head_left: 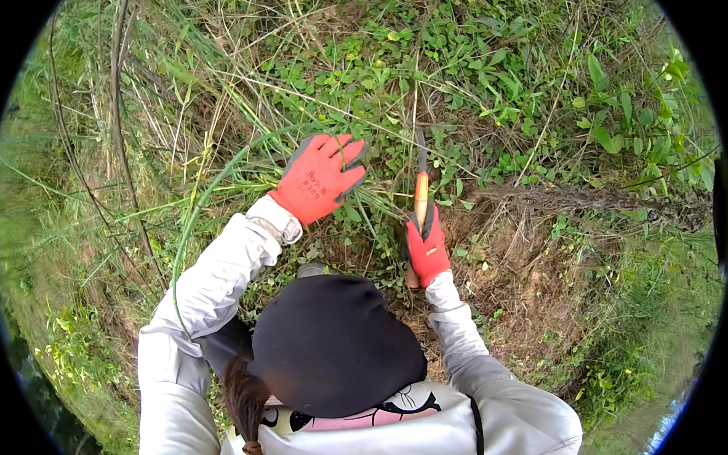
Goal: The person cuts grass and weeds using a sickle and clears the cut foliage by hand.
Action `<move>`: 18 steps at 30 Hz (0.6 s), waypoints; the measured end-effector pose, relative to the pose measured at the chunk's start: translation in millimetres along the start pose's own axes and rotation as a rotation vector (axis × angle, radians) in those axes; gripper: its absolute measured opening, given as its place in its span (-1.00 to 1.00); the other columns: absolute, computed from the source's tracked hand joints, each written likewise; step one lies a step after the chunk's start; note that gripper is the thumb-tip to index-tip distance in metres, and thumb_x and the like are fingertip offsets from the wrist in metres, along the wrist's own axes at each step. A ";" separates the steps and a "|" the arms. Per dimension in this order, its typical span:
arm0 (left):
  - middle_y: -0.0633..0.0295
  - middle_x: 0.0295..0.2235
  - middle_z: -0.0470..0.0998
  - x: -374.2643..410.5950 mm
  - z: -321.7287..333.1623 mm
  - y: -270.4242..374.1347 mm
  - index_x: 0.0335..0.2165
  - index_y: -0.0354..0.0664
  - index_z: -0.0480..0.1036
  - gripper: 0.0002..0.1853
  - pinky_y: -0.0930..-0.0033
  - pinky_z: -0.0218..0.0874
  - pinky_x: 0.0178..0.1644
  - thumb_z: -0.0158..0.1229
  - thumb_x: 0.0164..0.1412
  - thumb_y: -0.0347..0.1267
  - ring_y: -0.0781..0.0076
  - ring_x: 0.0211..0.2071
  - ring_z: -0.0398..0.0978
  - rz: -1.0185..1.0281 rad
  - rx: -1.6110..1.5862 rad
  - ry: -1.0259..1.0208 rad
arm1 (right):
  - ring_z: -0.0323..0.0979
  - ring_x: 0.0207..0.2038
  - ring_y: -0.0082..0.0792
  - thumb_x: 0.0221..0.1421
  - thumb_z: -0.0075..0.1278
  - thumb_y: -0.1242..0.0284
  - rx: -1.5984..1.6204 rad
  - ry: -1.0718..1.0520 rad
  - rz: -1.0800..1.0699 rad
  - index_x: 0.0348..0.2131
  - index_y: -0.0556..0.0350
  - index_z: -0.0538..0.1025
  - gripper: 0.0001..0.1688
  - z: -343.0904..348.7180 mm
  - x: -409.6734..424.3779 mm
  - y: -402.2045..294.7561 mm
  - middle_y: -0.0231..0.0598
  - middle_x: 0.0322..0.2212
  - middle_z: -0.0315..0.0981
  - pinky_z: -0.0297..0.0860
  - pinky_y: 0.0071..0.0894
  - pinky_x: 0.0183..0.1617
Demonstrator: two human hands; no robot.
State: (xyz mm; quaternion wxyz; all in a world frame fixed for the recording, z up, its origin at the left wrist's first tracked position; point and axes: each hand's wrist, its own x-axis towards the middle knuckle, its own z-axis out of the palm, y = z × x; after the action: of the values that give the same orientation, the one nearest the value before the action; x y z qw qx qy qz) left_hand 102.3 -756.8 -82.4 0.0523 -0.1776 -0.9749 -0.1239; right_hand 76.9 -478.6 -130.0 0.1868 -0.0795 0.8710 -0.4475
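Note:
My left hand [321, 179], in a red and grey work glove that bears writing, is closed around a bunch of green grass stems [372, 203]. Their cut-looking ends stick out towards the right, and long blades trail off to the left past the sleeve. A similar glove covers my right hand [430, 249], which grips the wooden handle [421, 195] of a sickle-like tool. Its narrow dark blade [421, 150] points away from me into low plants, where the tip is hard to make out. A gap separates the tool from my left glove.
Thin woody stems [117, 110] rise at the left. A dry brown stalk [579, 197] lies across the right side. Low leafy plants [358, 65] cover the ground ahead; dry litter and soil [522, 282] show at right. A dark cap [338, 343] hides the lower middle.

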 end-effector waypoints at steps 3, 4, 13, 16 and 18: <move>-0.06 0.15 0.14 41.3 2.9 -11.9 -0.02 -0.13 0.32 -0.29 0.04 -0.06 0.17 0.31 -0.21 -0.17 -0.01 0.19 0.06 -0.071 -0.010 0.095 | 0.37 -0.48 -0.38 0.17 -0.05 0.38 0.005 -0.076 0.033 0.15 0.19 0.14 -0.38 -9.4 -47.8 -9.4 -0.16 -0.47 0.43 0.36 -0.34 -0.31; -0.10 0.18 0.10 58.0 12.3 -16.2 0.02 -0.14 0.30 -0.25 0.03 -0.10 0.20 0.30 -0.19 -0.15 -0.04 0.20 0.03 -0.103 -0.023 0.129 | 0.39 -0.45 -0.35 0.16 -0.04 0.37 0.031 -0.146 0.138 0.16 0.22 0.13 -0.34 -16.3 -53.1 -19.1 -0.12 -0.43 0.46 0.37 -0.33 -0.27; -0.21 0.24 -0.07 133.6 59.0 -68.2 0.26 -0.17 -0.16 0.16 -0.06 -0.07 0.18 0.25 -0.18 0.07 -0.16 0.22 -0.03 -0.584 -0.008 -0.363 | 0.33 -0.51 -0.47 0.07 0.05 0.48 0.050 -0.019 0.058 0.15 0.23 0.16 -0.30 -25.5 -95.4 10.7 -0.18 -0.50 0.41 0.33 -0.42 -0.40; -0.19 0.19 0.06 133.4 54.1 -74.7 0.24 -0.20 -0.11 0.06 0.08 0.11 0.12 0.25 -0.12 -0.07 -0.08 0.17 0.11 -0.558 0.012 -0.453 | 0.34 -0.39 -0.44 0.08 0.03 0.49 -0.150 0.174 -0.127 0.14 0.25 0.17 -0.33 -36.7 -99.1 29.4 -0.14 -0.36 0.41 0.33 -0.41 -0.29; -0.12 0.07 0.28 124.4 48.3 -75.9 0.20 -0.24 -0.01 -0.13 0.19 0.24 0.04 0.16 -0.04 -0.23 0.02 0.07 0.30 -0.567 0.097 -0.439 | 0.34 -0.39 -0.47 0.15 -0.05 0.45 0.153 0.146 -0.008 0.16 0.22 0.11 -0.36 -41.8 -81.8 10.9 -0.22 -0.35 0.37 0.31 -0.46 -0.32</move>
State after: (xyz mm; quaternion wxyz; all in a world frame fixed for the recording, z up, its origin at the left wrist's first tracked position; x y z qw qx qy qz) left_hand -43.6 -771.5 -127.7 -0.1865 0.0800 -0.9781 -0.0459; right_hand 135.7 -415.8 -95.9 0.1268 -0.0356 0.8453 -0.5179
